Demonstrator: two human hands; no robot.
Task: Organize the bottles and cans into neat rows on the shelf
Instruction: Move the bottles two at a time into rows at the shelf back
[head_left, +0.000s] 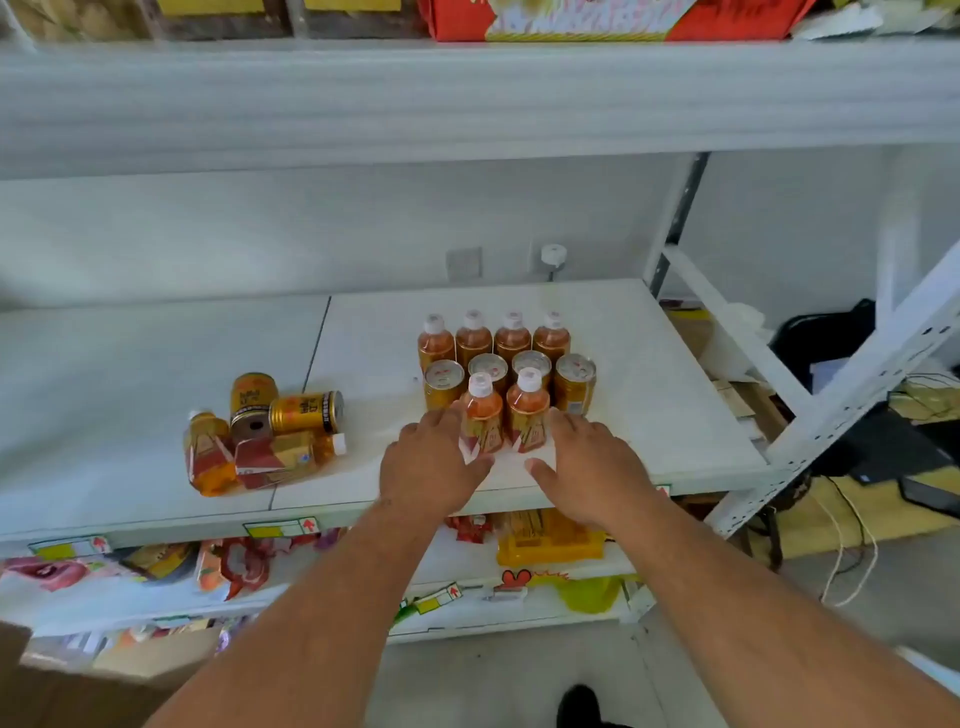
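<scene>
Two hands at the front of the shelf (649, 415), one on each side of a bottle pair (504, 415). Left hand (428, 467) flat, fingers straight, touching the left bottle of the pair; right hand (592, 462) also flat with straight fingers, just beside the right bottle, contact not sure. Nothing gripped by either. Probably held so to squeeze the two bottles together and push them as one piece into line, not to lift them.

Behind the pair, a row of four cans (509, 371), upright, shoulder to shoulder. Behind that, a row of four bottles (493, 335) with white caps, also upright. So two full rows done, third row begun with only two places filled, in the middle.

To the left, well apart, an untidy heap (262, 434): two cans lying on the side, two bottles lying down, touching each other. Likely waiting to fill the front row, so the task looks a bit more than half done.

Risk: tall narrow bottles, easy to tip when pushed high, so better low on the body.
</scene>
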